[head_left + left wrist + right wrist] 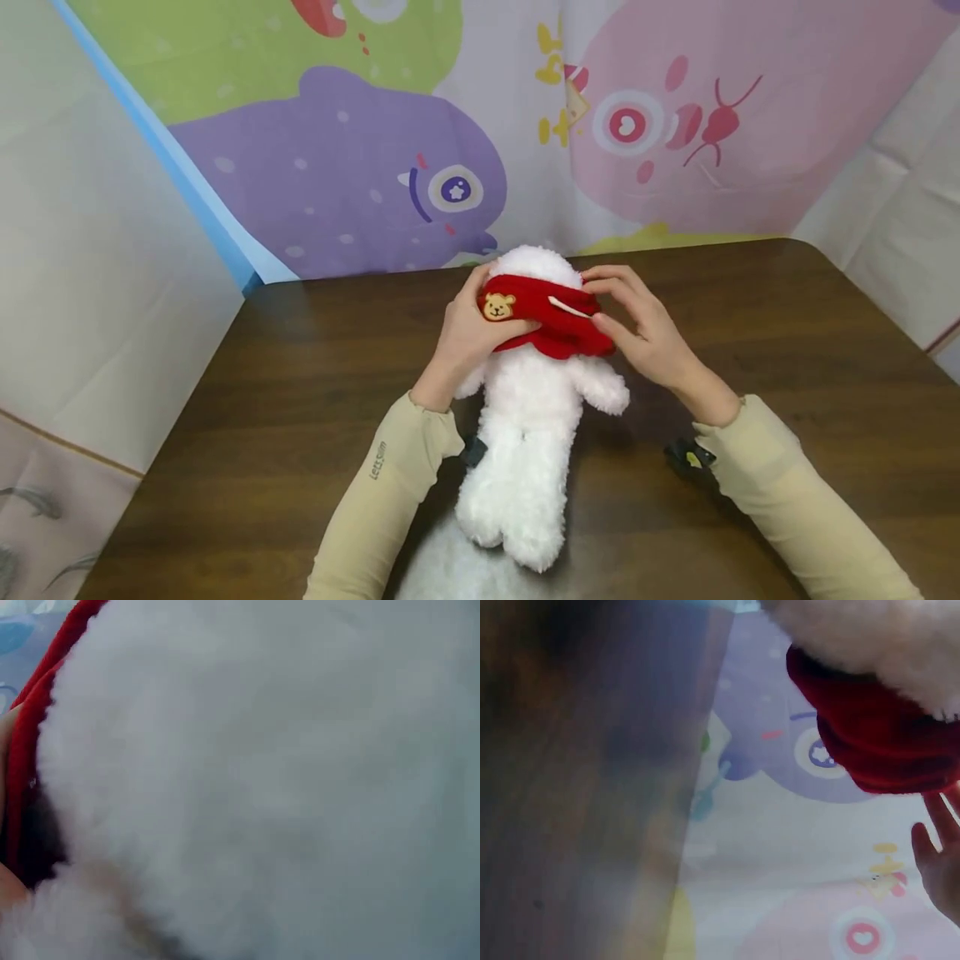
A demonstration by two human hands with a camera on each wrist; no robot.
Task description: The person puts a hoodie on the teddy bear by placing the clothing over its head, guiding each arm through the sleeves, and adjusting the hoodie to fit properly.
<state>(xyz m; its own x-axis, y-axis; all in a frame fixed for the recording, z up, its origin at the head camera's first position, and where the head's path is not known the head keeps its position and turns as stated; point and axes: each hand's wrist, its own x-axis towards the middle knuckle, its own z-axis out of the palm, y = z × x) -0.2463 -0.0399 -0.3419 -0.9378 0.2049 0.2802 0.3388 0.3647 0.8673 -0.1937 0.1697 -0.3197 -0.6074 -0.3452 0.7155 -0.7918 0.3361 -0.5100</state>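
A white fluffy plush toy lies on the table, its legs toward the person. Across its head is a small red cloth garment with a bear-face patch and a white strip. My left hand grips the garment's left side, thumb in front. At its right edge, my right hand touches the cloth with spread fingers. White fur fills most of the left wrist view, with red cloth along the left. In the right wrist view, the fingertips meet the garment's edge; the thumb stands apart.
The brown wooden table extends to both sides of the plush toy. Behind it hangs a cloth backdrop with cartoon figures. A grey fluffy thing shows at the near edge. Dark straps sit by both wrists.
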